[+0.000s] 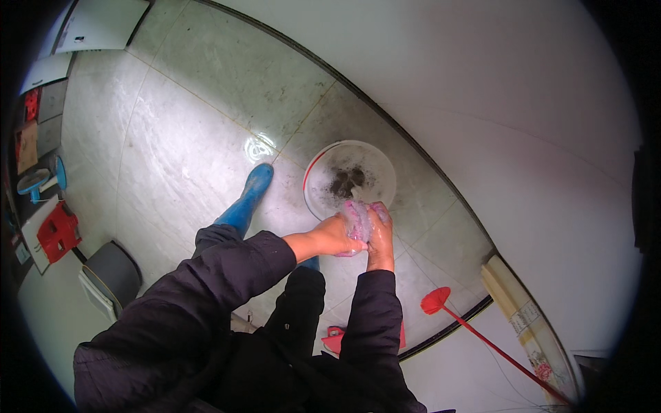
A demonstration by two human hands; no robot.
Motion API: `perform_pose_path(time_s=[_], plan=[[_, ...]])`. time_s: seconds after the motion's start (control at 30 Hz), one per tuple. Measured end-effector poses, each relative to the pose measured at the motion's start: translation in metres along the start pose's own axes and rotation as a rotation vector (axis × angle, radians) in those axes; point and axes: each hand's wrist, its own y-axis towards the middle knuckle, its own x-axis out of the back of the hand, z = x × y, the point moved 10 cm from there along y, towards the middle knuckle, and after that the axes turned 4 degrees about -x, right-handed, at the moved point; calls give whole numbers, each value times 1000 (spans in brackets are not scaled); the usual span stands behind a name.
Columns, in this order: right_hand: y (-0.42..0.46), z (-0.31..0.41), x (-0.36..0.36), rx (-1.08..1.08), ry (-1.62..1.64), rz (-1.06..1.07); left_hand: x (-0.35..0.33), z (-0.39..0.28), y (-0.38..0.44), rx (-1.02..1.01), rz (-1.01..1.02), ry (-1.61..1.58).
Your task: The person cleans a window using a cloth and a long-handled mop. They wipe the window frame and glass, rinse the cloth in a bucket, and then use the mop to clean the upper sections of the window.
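Observation:
A wet pink cloth, with foam or suds on it, is bunched between both hands. My left hand grips it from the left, and my right hand holds its right part. Just beyond the hands, on the floor, stands a round white bucket with a red mark along its rim. Dark, dirty matter shows inside it. The hands partly cover the near side of the bucket, and how deep its contents are cannot be told.
A white wall with a dark base edge runs along the right. A red long-handled brush leans at the lower right, near a long wrapped box. A red plastic object and a grey stool or bin are at left.

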Motion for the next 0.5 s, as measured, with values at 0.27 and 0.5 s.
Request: perform_pose_path(time_s=[0.27,0.5], plan=[[-2,5,20,109,-429,-425,-2,-37,2,-115,-223,777],[-39,4,21,16,246,60,13,-54,-19,5,-137,303]])
